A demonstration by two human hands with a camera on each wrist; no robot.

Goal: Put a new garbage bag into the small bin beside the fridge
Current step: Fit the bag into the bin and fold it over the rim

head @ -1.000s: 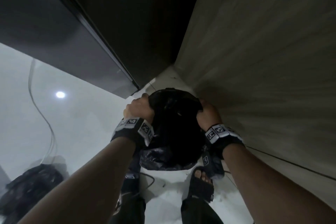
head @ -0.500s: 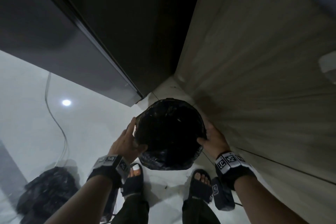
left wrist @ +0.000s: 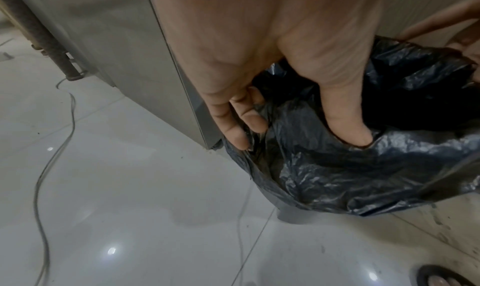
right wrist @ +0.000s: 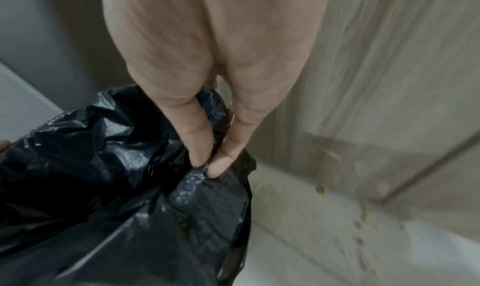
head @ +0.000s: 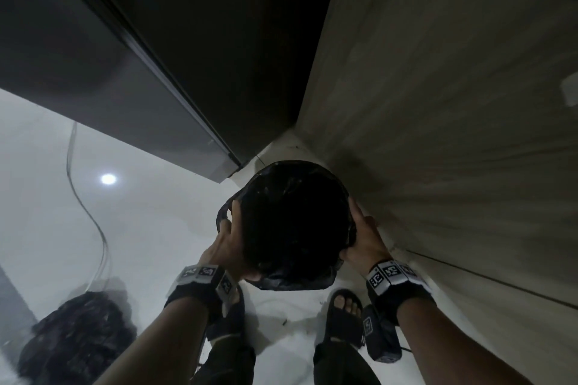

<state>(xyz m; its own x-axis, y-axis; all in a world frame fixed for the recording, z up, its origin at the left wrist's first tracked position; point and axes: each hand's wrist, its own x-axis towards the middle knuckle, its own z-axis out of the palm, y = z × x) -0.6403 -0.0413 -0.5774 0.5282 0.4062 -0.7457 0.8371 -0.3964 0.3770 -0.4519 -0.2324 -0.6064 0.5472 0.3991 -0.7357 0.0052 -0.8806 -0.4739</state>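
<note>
From the head we see the small bin [head: 294, 222] between fridge [head: 125, 78] and wall, the garbage bag [head: 297, 280] over its rim, our left hand [head: 228, 244] and right hand [head: 364, 239] on opposite sides.

At the left wrist, the fingers [left wrist: 233, 126] and thumb are spread and hook the bag's edge on the fridge side.

At the right wrist, the fingers [right wrist: 200, 144] pinch the bag on the wall side; both must go downward.

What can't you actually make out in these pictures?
- Bin: the garbage bag drapes over it; only its grey base shows, left wrist view.
- Bag's inside: too dark, head view.
- Left hand: its fingertips sink into folds.
- Right hand: blurred, right wrist view.
- Dark heap on the floor: too dim.
</note>
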